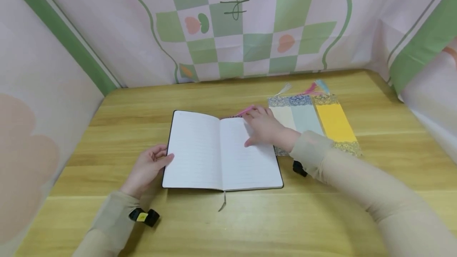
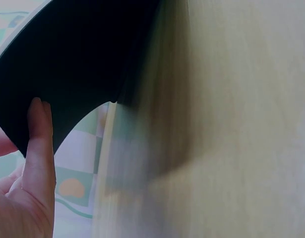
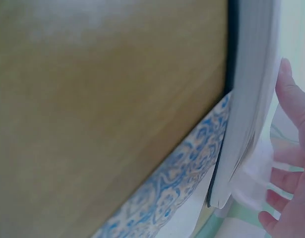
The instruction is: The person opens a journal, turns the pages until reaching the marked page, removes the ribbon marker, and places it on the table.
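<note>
A lined notebook [image 1: 194, 150] lies open on the wooden table, its left side raised off the surface. My left hand [image 1: 148, 167] pinches the left edge, thumb on the page; in the left wrist view its fingers [image 2: 40, 134] lie against the dark cover [image 2: 78, 54]. Over the upper part of the right page reaches my right hand [image 1: 265, 126], fingers spread. The right wrist view has the thumb [image 3: 288, 94] at the page block [image 3: 249, 99]. A pink strip [image 1: 245, 110] and a patterned edge [image 1: 233, 117] show behind the notebook's top, otherwise hidden.
Right of the notebook lie a cream bookmark [image 1: 282, 116], a pale blue bookmark [image 1: 307, 120] and a yellow bookmark [image 1: 335, 122], all with patterned ends. Tassels [image 1: 323, 86] extend toward the back. A grey ribbon [image 1: 224, 201] hangs from the spine. A printed curtain [image 1: 228, 50] borders the table.
</note>
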`<move>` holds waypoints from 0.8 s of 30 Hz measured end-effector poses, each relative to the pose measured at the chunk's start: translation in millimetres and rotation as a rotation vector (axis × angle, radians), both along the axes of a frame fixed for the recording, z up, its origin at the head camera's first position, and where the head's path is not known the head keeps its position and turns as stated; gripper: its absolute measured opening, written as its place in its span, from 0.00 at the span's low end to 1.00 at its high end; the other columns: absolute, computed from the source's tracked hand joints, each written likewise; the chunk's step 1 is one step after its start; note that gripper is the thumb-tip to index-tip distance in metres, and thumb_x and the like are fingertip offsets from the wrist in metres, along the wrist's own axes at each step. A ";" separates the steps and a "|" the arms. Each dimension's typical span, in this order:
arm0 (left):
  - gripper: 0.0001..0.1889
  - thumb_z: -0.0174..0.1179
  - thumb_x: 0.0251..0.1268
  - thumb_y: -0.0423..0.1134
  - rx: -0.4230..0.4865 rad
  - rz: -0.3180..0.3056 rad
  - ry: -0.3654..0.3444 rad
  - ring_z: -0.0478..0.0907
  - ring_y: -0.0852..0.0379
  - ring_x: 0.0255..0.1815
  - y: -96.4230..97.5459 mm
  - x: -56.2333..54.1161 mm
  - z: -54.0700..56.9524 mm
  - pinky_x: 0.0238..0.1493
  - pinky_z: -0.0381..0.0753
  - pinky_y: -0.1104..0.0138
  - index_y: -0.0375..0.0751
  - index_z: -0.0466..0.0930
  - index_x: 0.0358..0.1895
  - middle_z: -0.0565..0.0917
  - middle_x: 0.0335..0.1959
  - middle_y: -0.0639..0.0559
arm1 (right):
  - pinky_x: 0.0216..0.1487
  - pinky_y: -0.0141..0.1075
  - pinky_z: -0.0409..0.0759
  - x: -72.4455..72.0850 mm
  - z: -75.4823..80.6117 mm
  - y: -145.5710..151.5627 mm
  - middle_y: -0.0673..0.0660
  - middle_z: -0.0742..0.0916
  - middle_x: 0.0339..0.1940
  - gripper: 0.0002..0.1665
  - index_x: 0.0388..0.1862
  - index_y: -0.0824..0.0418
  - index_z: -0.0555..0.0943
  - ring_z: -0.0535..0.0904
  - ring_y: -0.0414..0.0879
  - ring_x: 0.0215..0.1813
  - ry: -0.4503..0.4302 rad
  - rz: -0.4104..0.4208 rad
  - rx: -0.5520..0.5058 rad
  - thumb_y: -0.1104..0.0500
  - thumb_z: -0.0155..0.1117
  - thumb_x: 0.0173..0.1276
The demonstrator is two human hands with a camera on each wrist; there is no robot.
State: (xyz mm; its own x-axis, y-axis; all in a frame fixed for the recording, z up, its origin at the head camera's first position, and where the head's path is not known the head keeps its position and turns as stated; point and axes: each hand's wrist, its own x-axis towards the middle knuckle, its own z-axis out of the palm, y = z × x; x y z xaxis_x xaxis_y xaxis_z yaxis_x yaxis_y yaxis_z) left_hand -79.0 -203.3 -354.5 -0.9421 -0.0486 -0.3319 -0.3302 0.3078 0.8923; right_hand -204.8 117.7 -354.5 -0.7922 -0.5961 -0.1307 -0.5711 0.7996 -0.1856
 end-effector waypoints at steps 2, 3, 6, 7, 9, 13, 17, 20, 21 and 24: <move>0.21 0.56 0.68 0.37 0.002 -0.003 0.000 0.73 0.64 0.39 0.3 0.3 -0.1 0.43 0.75 0.75 0.30 0.68 0.60 0.79 0.39 0.57 | 0.69 0.59 0.54 1.5 0.7 2.8 0.64 0.70 0.69 0.51 0.67 0.64 0.68 0.56 0.63 0.71 0.014 0.013 -0.020 0.41 0.75 0.49; 0.21 0.56 0.68 0.37 0.002 -0.003 0.000 0.72 0.64 0.39 0.4 0.4 -0.1 0.43 0.75 0.75 0.30 0.68 0.61 0.79 0.39 0.57 | 0.69 0.58 0.57 2.8 1.2 4.5 0.64 0.71 0.68 0.48 0.66 0.64 0.70 0.59 0.63 0.71 0.010 0.016 -0.039 0.44 0.75 0.50; 0.21 0.55 0.69 0.37 0.004 -0.006 0.000 0.72 0.64 0.39 0.5 0.7 -0.5 0.43 0.75 0.75 0.30 0.67 0.61 0.78 0.38 0.57 | 0.64 0.54 0.67 8.2 1.8 10.9 0.64 0.76 0.63 0.36 0.63 0.63 0.73 0.68 0.60 0.65 -0.010 0.025 -0.094 0.54 0.72 0.56; 0.21 0.55 0.69 0.37 0.006 -0.006 0.001 0.72 0.65 0.39 0.6 0.7 -0.5 0.43 0.75 0.76 0.30 0.67 0.61 0.78 0.38 0.57 | 0.62 0.52 0.70 10.5 1.6 13.2 0.64 0.77 0.60 0.32 0.62 0.63 0.74 0.72 0.59 0.62 -0.018 0.030 -0.116 0.58 0.70 0.58; 0.21 0.55 0.69 0.36 0.014 -0.006 0.002 0.73 0.65 0.39 0.8 0.7 -0.5 0.43 0.75 0.76 0.30 0.67 0.61 0.78 0.38 0.58 | 0.55 0.49 0.76 15.5 1.1 18.1 0.62 0.80 0.55 0.27 0.60 0.63 0.75 0.77 0.56 0.56 -0.040 0.034 -0.178 0.66 0.66 0.60; 0.21 0.55 0.69 0.36 0.030 -0.008 0.006 0.73 0.65 0.39 1.5 -0.1 0.5 0.43 0.75 0.76 0.29 0.67 0.61 0.78 0.37 0.58 | 0.45 0.43 0.79 26.2 0.7 28.3 0.60 0.82 0.46 0.25 0.57 0.64 0.76 0.79 0.51 0.46 -0.079 0.054 -0.322 0.74 0.59 0.60; 0.22 0.55 0.69 0.36 0.033 -0.006 0.006 0.74 0.66 0.39 1.6 -0.6 1.6 0.43 0.76 0.76 0.29 0.66 0.61 0.78 0.37 0.58 | 0.42 0.42 0.79 36.2 3.2 34.4 0.61 0.82 0.49 0.25 0.58 0.65 0.75 0.78 0.52 0.46 -0.178 0.042 -0.454 0.74 0.58 0.60; 0.22 0.55 0.69 0.36 0.026 -0.008 0.009 0.74 0.66 0.39 1.2 -0.4 1.7 0.44 0.76 0.76 0.29 0.66 0.62 0.79 0.38 0.57 | 0.45 0.42 0.78 41.2 7.3 34.2 0.64 0.79 0.55 0.26 0.61 0.65 0.72 0.77 0.54 0.50 -0.296 -0.016 -0.534 0.72 0.56 0.62; 0.22 0.55 0.69 0.36 0.022 -0.009 0.010 0.74 0.66 0.40 1.0 -0.3 1.5 0.44 0.76 0.77 0.29 0.66 0.62 0.79 0.38 0.57 | 0.46 0.41 0.78 42.3 8.9 33.5 0.65 0.78 0.57 0.27 0.63 0.66 0.70 0.76 0.55 0.52 -0.348 -0.045 -0.568 0.70 0.56 0.63; 0.21 0.55 0.69 0.35 0.007 -0.008 0.009 0.74 0.65 0.40 0.5 0.2 0.9 0.45 0.75 0.77 0.29 0.67 0.61 0.79 0.39 0.56 | 0.46 0.39 0.79 45.1 15.8 29.8 0.67 0.73 0.62 0.32 0.69 0.66 0.62 0.75 0.54 0.54 -0.549 -0.156 -0.713 0.66 0.54 0.66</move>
